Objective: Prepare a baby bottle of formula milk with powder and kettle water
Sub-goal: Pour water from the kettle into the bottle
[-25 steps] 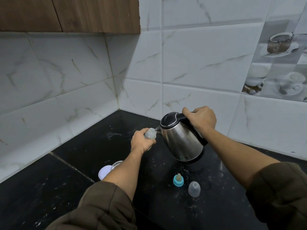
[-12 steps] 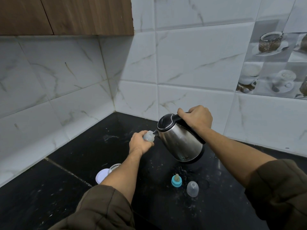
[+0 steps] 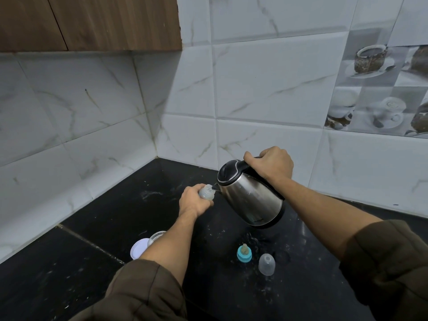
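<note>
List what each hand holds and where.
Left hand: baby bottle, around its body. Right hand: steel kettle, by its black handle.

A home kitchen: black stone counter [image 3: 97,258], marble-look wall tiles [image 3: 266,86], wooden cabinet [image 3: 92,22] overhead

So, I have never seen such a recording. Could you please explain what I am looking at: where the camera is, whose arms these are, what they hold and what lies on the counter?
No machine here. The one picture comes from a camera worn on a person's head, looking forward and down, so the two arms are that person's own. The left hand grips a small baby bottle. The right hand holds a steel kettle by its handle, tilted, with the spout at the bottle's mouth. Whether water runs cannot be seen. On the black counter lie a blue ring with teat, a clear cap beside it, and a white lid next to a jar partly hidden by the left arm.
</note>
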